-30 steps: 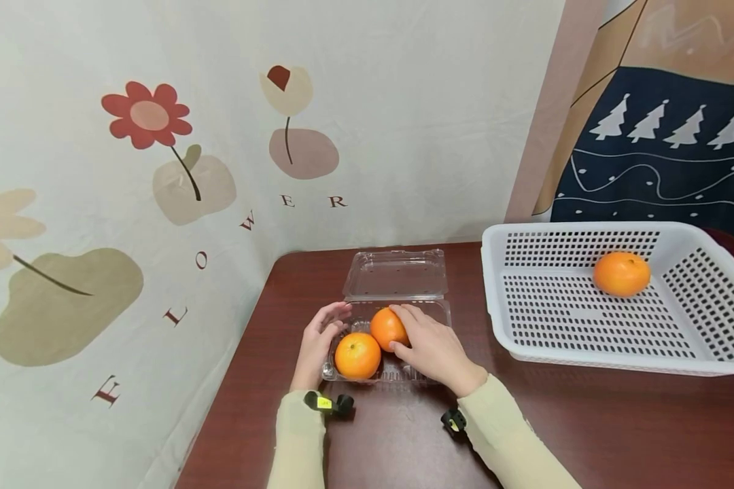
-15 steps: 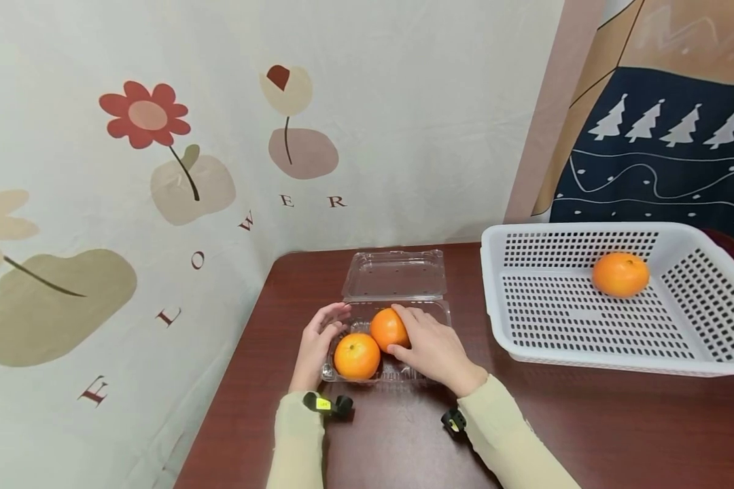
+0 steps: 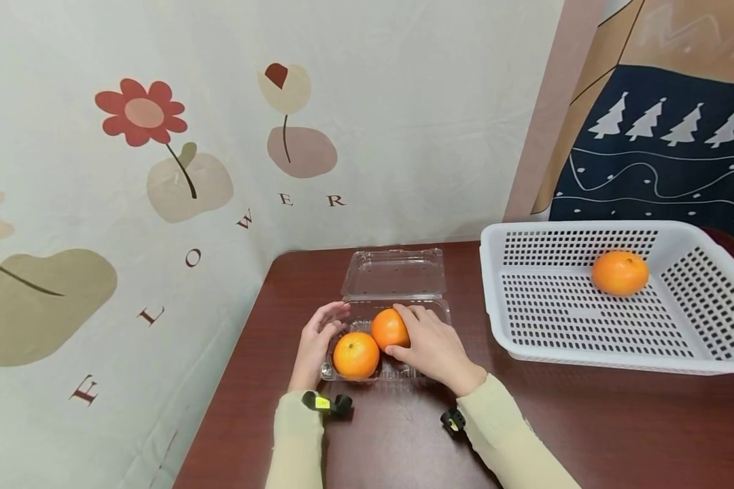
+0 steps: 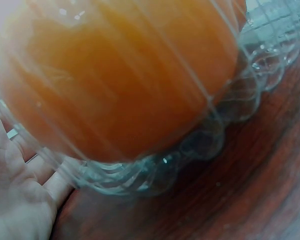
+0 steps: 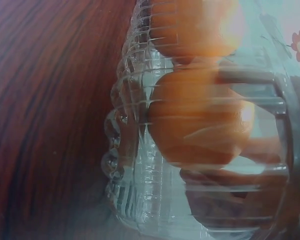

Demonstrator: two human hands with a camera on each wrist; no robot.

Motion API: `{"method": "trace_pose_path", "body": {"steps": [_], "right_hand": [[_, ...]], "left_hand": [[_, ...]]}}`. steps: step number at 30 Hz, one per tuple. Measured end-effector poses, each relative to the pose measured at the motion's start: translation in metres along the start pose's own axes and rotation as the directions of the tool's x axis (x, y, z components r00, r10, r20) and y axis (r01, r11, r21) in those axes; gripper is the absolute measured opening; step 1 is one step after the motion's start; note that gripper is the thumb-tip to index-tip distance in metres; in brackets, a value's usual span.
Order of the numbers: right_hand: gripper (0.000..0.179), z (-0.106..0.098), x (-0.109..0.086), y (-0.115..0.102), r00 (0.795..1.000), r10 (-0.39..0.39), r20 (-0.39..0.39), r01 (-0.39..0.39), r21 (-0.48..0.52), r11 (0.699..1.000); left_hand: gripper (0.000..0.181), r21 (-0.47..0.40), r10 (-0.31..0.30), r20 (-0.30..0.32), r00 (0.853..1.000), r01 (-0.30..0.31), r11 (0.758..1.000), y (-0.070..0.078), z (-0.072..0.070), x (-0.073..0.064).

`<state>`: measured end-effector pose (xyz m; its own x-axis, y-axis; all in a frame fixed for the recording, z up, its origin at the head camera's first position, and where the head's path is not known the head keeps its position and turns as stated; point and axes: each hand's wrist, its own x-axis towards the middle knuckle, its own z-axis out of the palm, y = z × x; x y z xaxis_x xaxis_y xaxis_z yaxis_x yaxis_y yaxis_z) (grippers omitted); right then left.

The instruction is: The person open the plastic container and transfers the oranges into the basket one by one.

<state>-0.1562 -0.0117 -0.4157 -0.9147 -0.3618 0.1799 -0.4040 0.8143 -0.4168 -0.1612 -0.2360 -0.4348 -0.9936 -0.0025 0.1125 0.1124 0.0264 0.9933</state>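
Observation:
In the head view, a clear plastic clamshell box [image 3: 445,311] lies on the table with its lid [image 3: 394,274] folded back. Two oranges are inside: a front-left orange [image 3: 356,355] and, just behind it to the right, a second orange [image 3: 389,329]. My right hand [image 3: 434,345] reaches into the box and grips the second orange from its right side, thumb in front. My left hand [image 3: 315,345] rests along the box's left side, fingers loosely bent. The left wrist view shows the front-left orange [image 4: 125,85] through the plastic wall, beside the left palm [image 4: 17,190].
To the right stands a white perforated basket [image 3: 503,326] with one orange [image 3: 620,273] inside. Behind the dark red table [image 3: 397,441] hangs a pale cloth [image 3: 416,136] with printed flowers, also along the left.
The head view has turned slightly, so the printed cloth shifts left. Both hands and the oranges stay nearly where they were, the right hand still holding its orange.

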Motion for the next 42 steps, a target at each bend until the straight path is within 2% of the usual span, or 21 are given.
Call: {"method": "trace_pose_path", "body": {"steps": [11, 22, 35, 42], "right_hand": [[0.073, 0.0020, 0.0004, 0.0026, 0.999, -0.031, -0.029, 0.030, -0.023, 0.999], [0.075, 0.0021, 0.0004, 0.0039, 0.997, -0.051, -0.051, 0.049, -0.041, 0.998], [0.075, 0.0020, 0.0011, 0.0014, 0.999, -0.018, -0.027, 0.016, -0.056, 0.998], [0.073, 0.0017, 0.0016, 0.0011, 0.998, -0.006, -0.056, 0.004, -0.052, 0.999]], "left_hand": [[0.032, 0.017, 0.010, 0.009, 1.000, -0.010, 1.000, -0.0059, -0.0021, 0.0026], [0.032, 0.013, 0.014, 0.012, 1.000, -0.015, 1.000, -0.0053, -0.0019, 0.0029], [0.032, 0.013, 0.012, 0.012, 1.000, -0.013, 1.000, -0.0059, -0.0027, 0.0035], [0.032, 0.016, 0.001, 0.011, 1.000, -0.002, 1.000, -0.0060, -0.0023, 0.0037]]}}
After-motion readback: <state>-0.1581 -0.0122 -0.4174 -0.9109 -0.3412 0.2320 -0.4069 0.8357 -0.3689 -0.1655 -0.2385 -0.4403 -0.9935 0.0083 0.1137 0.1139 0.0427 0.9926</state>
